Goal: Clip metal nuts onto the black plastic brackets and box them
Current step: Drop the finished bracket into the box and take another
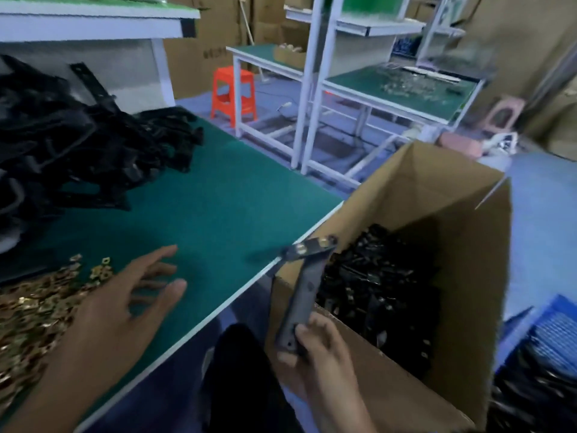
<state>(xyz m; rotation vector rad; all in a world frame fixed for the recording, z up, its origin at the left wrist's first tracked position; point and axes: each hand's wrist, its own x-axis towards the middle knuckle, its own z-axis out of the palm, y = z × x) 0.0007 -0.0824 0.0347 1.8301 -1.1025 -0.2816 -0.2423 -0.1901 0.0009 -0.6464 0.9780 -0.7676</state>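
Observation:
My right hand (315, 348) grips the lower end of a black plastic bracket (304, 292). The bracket stands nearly upright at the near left edge of a cardboard box (462, 276), and two brass nuts (312, 245) are clipped on its crossbar at the top. Inside the box lies a heap of finished black brackets (384, 276). My left hand (125, 301) hovers with spread, relaxed fingers over the green table (218, 198), beside a pile of loose brass nuts (37, 307). A big heap of bare black brackets (78, 145) fills the table's far left.
The table's white edge (218, 307) runs diagonally between my hands, with my dark-clothed knee (237, 370) below it. A blue crate (543, 339) stands right of the box. Beyond are white-framed workbenches (390, 85), an orange stool (232, 92) and stacked cartons.

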